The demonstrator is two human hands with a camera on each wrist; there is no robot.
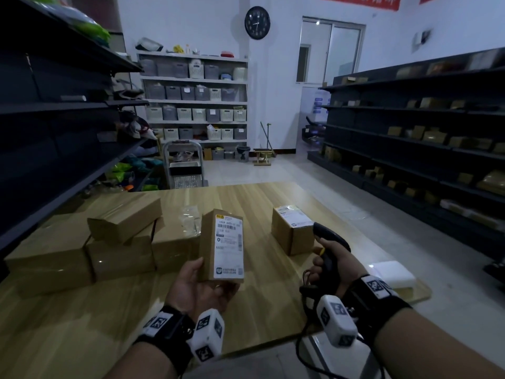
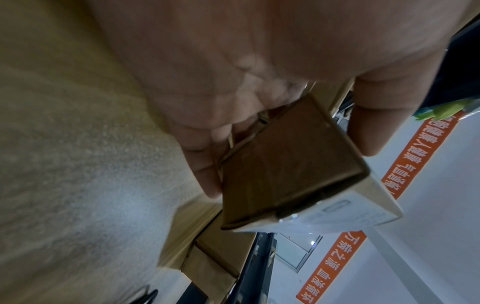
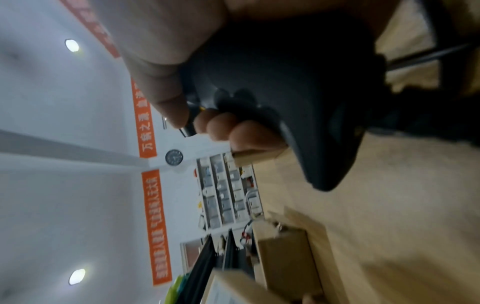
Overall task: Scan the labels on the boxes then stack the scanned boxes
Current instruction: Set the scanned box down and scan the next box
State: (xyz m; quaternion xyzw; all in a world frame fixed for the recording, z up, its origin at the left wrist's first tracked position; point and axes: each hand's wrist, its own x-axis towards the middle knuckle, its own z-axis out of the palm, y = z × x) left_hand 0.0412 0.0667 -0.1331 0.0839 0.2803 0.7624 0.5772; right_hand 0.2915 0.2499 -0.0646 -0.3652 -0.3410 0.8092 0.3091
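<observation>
My left hand holds a small brown box above the wooden table, its white shipping label facing up toward me. In the left wrist view the thumb and fingers grip the box from both sides. My right hand grips a black handheld scanner to the right of the box, its head pointing away. The right wrist view shows my fingers curled round the scanner handle. Another labelled box sits on the table beyond the scanner.
A pile of plain brown boxes fills the table's left side, with a clear plastic bag behind them. A white pad lies at the table's right edge. Dark shelving flanks both sides. The scanner cable hangs off the near edge.
</observation>
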